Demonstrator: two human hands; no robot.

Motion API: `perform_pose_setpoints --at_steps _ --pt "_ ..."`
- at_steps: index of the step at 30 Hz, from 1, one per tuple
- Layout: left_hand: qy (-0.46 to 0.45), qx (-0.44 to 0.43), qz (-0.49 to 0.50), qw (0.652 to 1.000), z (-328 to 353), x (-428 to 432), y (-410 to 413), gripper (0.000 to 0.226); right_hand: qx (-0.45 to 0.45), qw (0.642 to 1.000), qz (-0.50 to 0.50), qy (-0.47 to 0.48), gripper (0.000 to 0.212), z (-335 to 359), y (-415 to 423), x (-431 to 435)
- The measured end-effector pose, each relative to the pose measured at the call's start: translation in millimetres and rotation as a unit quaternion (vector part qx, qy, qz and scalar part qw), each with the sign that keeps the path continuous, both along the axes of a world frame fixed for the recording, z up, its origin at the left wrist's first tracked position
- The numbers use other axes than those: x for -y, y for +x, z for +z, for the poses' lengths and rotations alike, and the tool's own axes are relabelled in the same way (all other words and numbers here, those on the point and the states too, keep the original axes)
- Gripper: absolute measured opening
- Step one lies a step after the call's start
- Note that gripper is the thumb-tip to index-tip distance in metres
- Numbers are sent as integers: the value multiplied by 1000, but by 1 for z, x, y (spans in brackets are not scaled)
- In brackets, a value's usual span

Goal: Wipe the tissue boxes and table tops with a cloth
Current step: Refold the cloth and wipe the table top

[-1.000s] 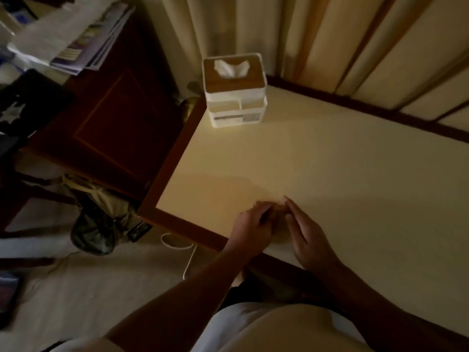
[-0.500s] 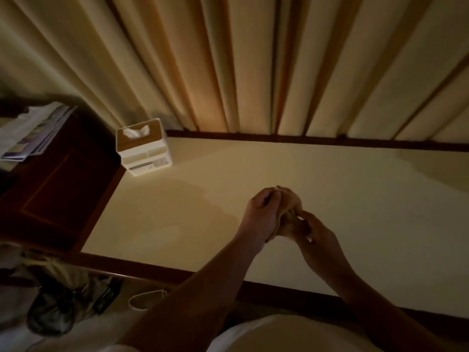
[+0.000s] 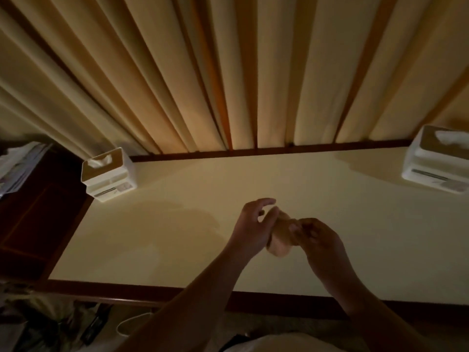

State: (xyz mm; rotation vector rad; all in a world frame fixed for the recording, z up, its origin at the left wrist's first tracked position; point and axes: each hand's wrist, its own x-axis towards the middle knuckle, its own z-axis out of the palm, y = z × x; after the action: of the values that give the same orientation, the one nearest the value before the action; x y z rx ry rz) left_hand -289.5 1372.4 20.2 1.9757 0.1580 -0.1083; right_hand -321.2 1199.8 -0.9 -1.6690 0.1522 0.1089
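Both of my hands hold a small tan cloth (image 3: 280, 236) above the middle of the cream table top (image 3: 177, 219). My left hand (image 3: 252, 224) grips the cloth's left side with its fingers partly spread. On the right side my right hand (image 3: 317, 237) pinches the cloth. A white tissue box (image 3: 107, 174) with a brown lid stands at the table's back left corner. A second white tissue box (image 3: 436, 161) stands at the back right, cut off by the frame edge.
Pleated beige curtains (image 3: 228, 72) hang right behind the table. A dark wooden cabinet (image 3: 33, 219) with a stack of papers (image 3: 17, 166) stands to the left. Bags (image 3: 38, 321) and a white cable (image 3: 129, 323) lie on the floor below the table's front edge.
The view has swung up and to the right, bringing the right tissue box into sight. My hands have lifted the cloth off the table and pulled it apart between them.
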Motion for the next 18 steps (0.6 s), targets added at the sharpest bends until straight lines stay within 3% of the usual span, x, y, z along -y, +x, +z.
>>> perform_pose_setpoints --at_steps 5,10,15,18 --pt "-37 21 -108 993 11 18 -21 14 -39 991 -17 124 30 14 3 10" --pt "-71 7 -109 991 9 31 -25 34 -39 961 -3 275 28 18 -5 20" --pt "-138 0 -52 989 3 39 -28 11 -49 956 -61 282 22 16 -11 22" --pt "-189 -12 -31 981 3 43 -31 12 -48 965 -78 246 17 19 -13 24"
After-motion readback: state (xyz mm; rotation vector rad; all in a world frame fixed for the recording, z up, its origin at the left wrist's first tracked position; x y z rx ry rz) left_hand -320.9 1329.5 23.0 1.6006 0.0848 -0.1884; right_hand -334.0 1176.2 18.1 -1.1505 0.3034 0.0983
